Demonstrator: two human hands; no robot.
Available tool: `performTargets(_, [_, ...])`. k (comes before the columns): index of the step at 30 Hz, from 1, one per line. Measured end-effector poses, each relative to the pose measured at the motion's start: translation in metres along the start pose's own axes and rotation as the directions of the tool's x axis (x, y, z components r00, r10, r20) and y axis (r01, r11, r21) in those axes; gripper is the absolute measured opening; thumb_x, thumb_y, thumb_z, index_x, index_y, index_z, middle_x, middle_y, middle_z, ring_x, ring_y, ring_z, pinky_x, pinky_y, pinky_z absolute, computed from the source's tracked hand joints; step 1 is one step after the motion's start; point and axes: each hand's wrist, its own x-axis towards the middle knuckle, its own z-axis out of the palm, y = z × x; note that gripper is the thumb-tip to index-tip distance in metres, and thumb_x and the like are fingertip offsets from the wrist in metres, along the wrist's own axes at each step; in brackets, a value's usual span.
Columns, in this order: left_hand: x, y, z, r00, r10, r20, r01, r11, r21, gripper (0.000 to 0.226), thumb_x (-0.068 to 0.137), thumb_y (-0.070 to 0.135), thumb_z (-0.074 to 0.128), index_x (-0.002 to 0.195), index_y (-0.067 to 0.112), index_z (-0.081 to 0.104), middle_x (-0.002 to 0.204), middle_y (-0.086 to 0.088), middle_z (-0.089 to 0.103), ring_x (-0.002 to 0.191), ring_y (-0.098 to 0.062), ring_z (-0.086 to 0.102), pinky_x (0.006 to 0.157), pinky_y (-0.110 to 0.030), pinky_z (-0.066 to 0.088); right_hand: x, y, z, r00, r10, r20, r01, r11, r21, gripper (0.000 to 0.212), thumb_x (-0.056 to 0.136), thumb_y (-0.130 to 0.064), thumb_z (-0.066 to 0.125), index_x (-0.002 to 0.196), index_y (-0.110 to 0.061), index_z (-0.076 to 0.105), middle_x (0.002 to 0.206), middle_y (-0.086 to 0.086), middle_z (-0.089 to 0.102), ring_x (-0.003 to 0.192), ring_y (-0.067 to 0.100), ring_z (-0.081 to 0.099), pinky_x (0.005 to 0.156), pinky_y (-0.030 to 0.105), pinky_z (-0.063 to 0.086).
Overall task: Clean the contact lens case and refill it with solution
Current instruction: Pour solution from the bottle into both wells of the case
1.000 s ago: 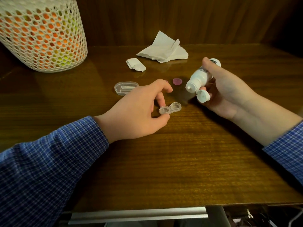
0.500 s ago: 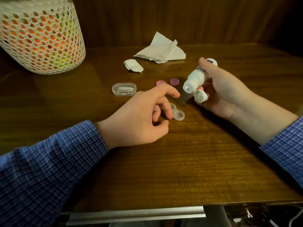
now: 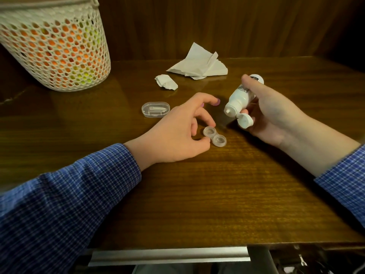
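Observation:
The clear two-well lens case (image 3: 219,140) lies open on the wooden table (image 3: 197,194), set diagonally. My left hand (image 3: 175,133) pinches its left well between the thumb and a curled finger. The index finger reaches over a pink cap (image 3: 217,101), which is mostly hidden. My right hand (image 3: 276,117) grips the white solution bottle (image 3: 240,97), tilted with the nozzle pointing down and left, above and to the right of the case. Its flip cap (image 3: 245,120) hangs open.
A clear oval box (image 3: 155,109) with a white tool inside sits left of my left hand. A crumpled tissue (image 3: 166,82) and an unfolded tissue (image 3: 199,65) lie toward the back. A white mesh basket (image 3: 55,50) stands at the back left.
My left hand turned the lens case from lying sideways to a diagonal and kept hold of it. Its index finger now covers the pink caps. The bottle stayed tilted in my right hand.

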Motion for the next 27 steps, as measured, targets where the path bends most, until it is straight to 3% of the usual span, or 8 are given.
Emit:
performTargets(3, [-0.001,-0.001,0.001,1.0,0.017,-0.01,-0.017,1.0,-0.005,0.075,0.086,0.015,0.079,0.146,0.035,0.038,0.102,0.017,0.068,0.069,-0.021,0.062,0.061,-0.041,0.058,0.001,0.001,0.0,0.999,-0.032,0.008,0.033,0.995,-0.094,0.048,0.089,-0.052,0.073,0.118,-0.018,0.057,0.094,0.007,0.068,0.043,0.007,0.056,0.042,0.02,0.046])
performTargets(6, [-0.003,-0.002,0.002,0.999,0.029,-0.029,-0.028,0.999,0.016,0.072,0.087,0.017,0.079,0.145,0.035,0.038,0.099,0.019,0.066,0.067,-0.02,0.063,0.062,-0.044,0.058,0.0,0.004,-0.001,0.991,-0.117,0.057,0.126,0.975,-0.184,0.042,0.092,-0.05,0.071,0.112,-0.014,0.058,0.07,-0.001,0.075,0.041,0.006,0.052,0.037,0.018,0.04])
performTargets(8, [-0.004,-0.004,0.001,0.998,0.035,-0.054,-0.033,0.998,0.046,0.072,0.087,0.018,0.079,0.145,0.034,0.039,0.095,0.017,0.066,0.066,-0.015,0.063,0.059,-0.035,0.059,-0.002,0.007,-0.001,0.981,-0.162,0.108,0.182,0.96,-0.212,0.037,0.095,-0.047,0.068,0.111,-0.014,0.059,0.063,-0.007,0.075,0.041,0.005,0.051,0.036,0.016,0.038])
performTargets(11, [-0.006,-0.005,0.0,0.996,0.039,-0.085,-0.032,0.996,0.086,0.071,0.086,0.02,0.08,0.145,0.029,0.042,0.091,0.015,0.066,0.067,-0.002,0.062,0.059,-0.015,0.053,-0.004,0.01,0.0,0.964,-0.211,0.16,0.249,0.93,-0.271,0.029,0.097,-0.045,0.067,0.108,-0.019,0.061,0.067,-0.01,0.076,0.043,0.004,0.053,0.036,0.015,0.037])
performTargets(16, [-0.008,-0.003,-0.002,0.994,0.048,-0.099,-0.038,0.994,0.099,0.07,0.086,0.018,0.08,0.146,0.022,0.044,0.091,0.012,0.066,0.072,0.012,0.06,0.065,-0.003,0.044,-0.005,0.015,0.002,0.94,-0.295,0.172,0.337,0.886,-0.318,0.025,0.094,-0.047,0.069,0.108,-0.027,0.065,0.073,-0.013,0.077,0.048,0.003,0.056,0.04,0.015,0.041])
performTargets(27, [-0.008,-0.002,-0.002,0.993,0.031,-0.11,-0.022,0.996,0.082,0.068,0.085,0.02,0.081,0.144,0.023,0.046,0.089,0.012,0.067,0.071,0.007,0.061,0.063,-0.007,0.046,-0.004,0.018,0.002,0.929,-0.322,0.18,0.366,0.867,-0.338,0.034,0.095,-0.047,0.068,0.121,-0.026,0.062,0.076,-0.016,0.076,0.051,0.001,0.057,0.043,0.015,0.042])
